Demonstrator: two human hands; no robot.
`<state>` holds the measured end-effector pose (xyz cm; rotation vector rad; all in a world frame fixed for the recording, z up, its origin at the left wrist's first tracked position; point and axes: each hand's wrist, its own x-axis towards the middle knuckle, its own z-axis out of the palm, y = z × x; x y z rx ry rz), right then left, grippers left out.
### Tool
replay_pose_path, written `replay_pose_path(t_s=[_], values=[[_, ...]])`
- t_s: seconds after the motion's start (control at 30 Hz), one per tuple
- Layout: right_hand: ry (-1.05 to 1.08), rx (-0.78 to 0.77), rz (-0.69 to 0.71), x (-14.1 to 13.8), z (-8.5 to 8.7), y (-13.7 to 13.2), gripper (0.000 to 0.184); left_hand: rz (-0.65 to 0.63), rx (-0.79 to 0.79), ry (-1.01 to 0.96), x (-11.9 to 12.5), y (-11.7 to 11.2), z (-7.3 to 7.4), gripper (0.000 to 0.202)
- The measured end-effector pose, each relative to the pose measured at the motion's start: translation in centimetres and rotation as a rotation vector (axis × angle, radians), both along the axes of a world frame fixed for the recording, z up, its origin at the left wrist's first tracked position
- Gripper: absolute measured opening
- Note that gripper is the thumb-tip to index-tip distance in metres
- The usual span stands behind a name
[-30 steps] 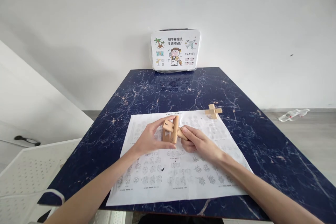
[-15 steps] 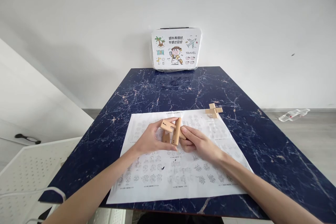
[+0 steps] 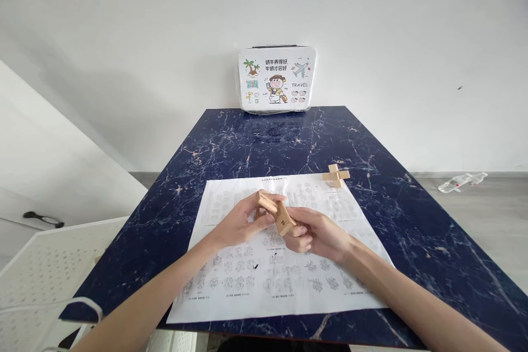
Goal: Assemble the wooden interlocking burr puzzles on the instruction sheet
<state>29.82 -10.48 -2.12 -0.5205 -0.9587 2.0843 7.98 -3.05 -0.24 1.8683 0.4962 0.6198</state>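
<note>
Between my hands, above a printed paper sheet, are joined wooden puzzle pieces; one face turned to me bears a number 2. My left hand grips them from the left, thumb in front and fingers behind. From the right, my right hand is closed around the other end, its fingers curled beneath. Part of the wood is hidden by the fingers. An assembled wooden cross-shaped puzzle lies at the sheet's far right corner.
A white illustrated case stands at the back of the dark blue marbled table, against the wall. At left are a white perforated surface and a white cable. A clear plastic item lies on the floor at right.
The wooden pieces have been turned in my hands, so the face marked 2 now shows. My right fingers have shifted beneath the wood. The cross-shaped puzzle has stayed put.
</note>
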Motion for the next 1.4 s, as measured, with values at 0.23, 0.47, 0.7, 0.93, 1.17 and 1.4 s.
replay_pose_path(t_s=[0.23,0.47,0.7,0.93,1.17,1.4], values=[[-0.026,-0.007,0.041,-0.2,0.1,0.0,0.025,-0.032,-0.076,-0.046,0.3,-0.2,0.3,0.032],[-0.062,-0.013,0.061,-0.1,-0.9,-0.1,0.031,-0.096,-0.287,-0.019,0.0,0.1,0.4,0.027],[-0.114,0.038,-0.059,-0.3,0.0,-0.1,0.042,-0.008,-0.399,-0.048,-0.2,0.6,0.6,0.031],[-0.689,0.44,-0.488,-0.9,-0.1,-0.4,0.028,0.305,-0.549,-0.336,-0.4,1.8,0.1,0.036],[-1.032,0.985,-0.452,-1.6,-1.3,-1.0,0.033,0.302,-0.581,-0.397,-0.2,1.9,0.0,0.035],[-1.168,1.154,-0.402,-1.7,-1.4,-0.9,0.047,0.351,-0.595,-0.397,-0.1,1.7,0.0,0.026]])
